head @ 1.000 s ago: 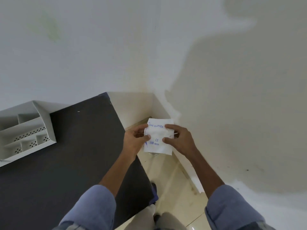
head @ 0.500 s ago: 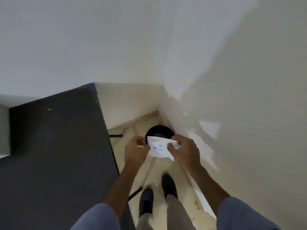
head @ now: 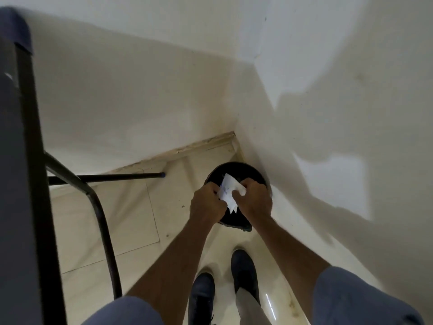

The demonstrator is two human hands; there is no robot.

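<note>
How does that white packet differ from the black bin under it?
The white packet bears blue print; the black bin is plain dark. The packet is thin and creased, the bin round. The left hand and right hand pinch the packet in the air; the bin stands on the floor in the wall corner.

Dark-topped table (head: 14,160) stands at left, its near edge blurred. A curved black leg (head: 103,221) and a straight crossbar (head: 112,177) run beneath it. Cream tiled floor (head: 131,219) meets two white walls (head: 140,102) in a corner. Skirting (head: 199,146) at the far wall's base is chipped and stained.
</note>
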